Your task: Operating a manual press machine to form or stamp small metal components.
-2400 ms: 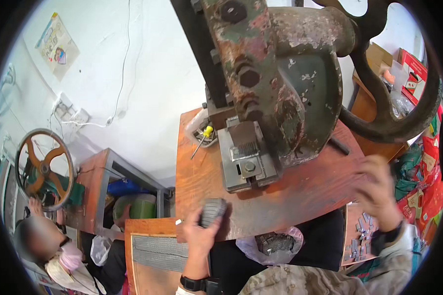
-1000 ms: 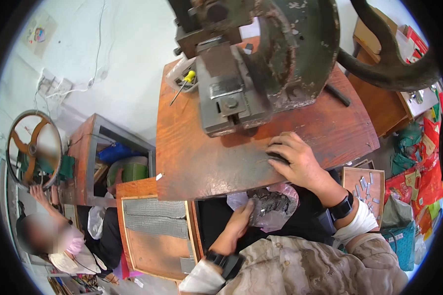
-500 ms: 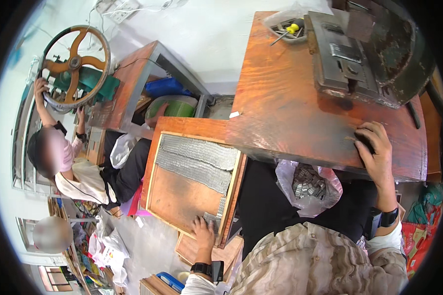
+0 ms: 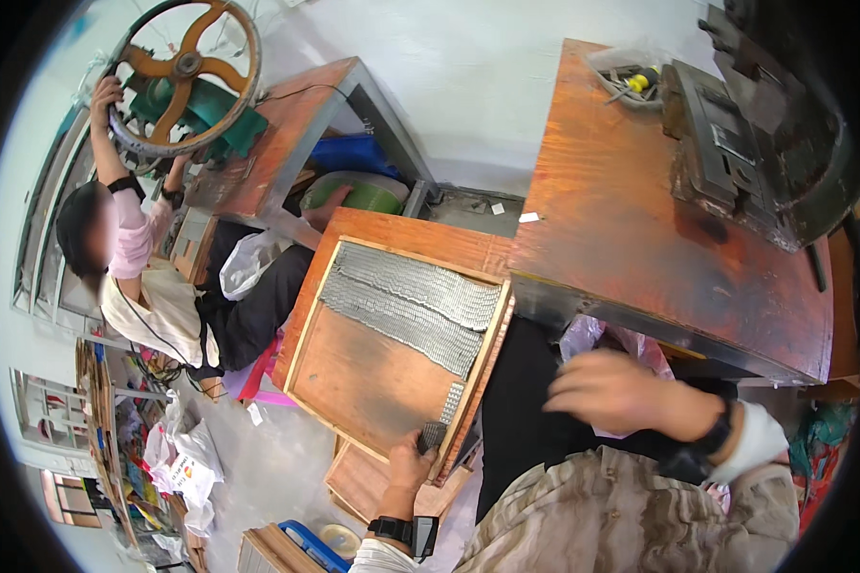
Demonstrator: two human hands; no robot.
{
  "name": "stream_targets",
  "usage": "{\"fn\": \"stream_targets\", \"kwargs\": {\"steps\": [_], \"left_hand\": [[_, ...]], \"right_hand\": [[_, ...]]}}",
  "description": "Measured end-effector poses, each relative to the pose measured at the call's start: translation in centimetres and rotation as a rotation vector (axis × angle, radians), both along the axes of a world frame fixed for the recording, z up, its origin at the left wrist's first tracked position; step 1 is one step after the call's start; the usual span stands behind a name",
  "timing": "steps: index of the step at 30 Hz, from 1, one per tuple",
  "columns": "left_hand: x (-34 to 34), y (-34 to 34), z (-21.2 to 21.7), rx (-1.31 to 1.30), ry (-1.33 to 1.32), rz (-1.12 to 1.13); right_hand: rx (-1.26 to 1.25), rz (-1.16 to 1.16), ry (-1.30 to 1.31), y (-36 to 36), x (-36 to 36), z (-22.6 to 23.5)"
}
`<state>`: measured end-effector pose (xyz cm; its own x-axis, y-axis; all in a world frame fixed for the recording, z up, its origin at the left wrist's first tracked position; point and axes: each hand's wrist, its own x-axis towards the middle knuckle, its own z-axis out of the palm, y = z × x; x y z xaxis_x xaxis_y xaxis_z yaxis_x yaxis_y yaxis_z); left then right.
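A shallow wooden tray (image 4: 365,377) lies slanted on a board to my left. Tightly packed rows of small grey metal pieces (image 4: 406,304) fill its far part, and a short column of pieces (image 4: 451,405) runs along its right side. At the near right corner my left hand (image 4: 411,468) is closed on a small dark stack of metal pieces (image 4: 432,436), at the end of that column. My right hand (image 4: 597,390), smeared by motion, is over my lap in front of a clear plastic bag (image 4: 585,334). It partly covers the bag, and its fingers are unclear.
A heavy metal press (image 4: 736,143) stands on the wooden bench (image 4: 592,210) at right. Behind it sits a bag of metal scraps with a yellow-handled screwdriver (image 4: 642,80). At left, another person (image 4: 134,248) grips a large handwheel (image 4: 186,65). Wooden boards (image 4: 354,487) lie below the tray.
My right hand has left the bench edge and swung left and down over my lap. My left hand, flat on the tray corner before, has closed on the metal pieces. The view has shifted.
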<state>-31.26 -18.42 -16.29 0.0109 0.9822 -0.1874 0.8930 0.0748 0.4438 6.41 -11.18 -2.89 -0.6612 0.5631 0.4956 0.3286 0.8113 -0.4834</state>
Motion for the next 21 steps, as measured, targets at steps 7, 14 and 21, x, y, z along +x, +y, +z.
{"fn": "stream_targets", "kwargs": {"steps": [7,14,21], "left_hand": [[-2.0,1.7,-0.8,-0.037,-0.19,0.317],[-1.4,4.4,-1.3,-0.019,-0.266,0.303],[1.1,5.4,-0.4,-0.025,-0.282,0.04]], "right_hand": [[-0.03,0.293,-0.421,5.8,-17.2,-12.8],[0.009,0.089,-0.526,5.7,-20.3,-14.4],[0.059,0.178,-0.302,4.3,-20.0,-14.1]]}}
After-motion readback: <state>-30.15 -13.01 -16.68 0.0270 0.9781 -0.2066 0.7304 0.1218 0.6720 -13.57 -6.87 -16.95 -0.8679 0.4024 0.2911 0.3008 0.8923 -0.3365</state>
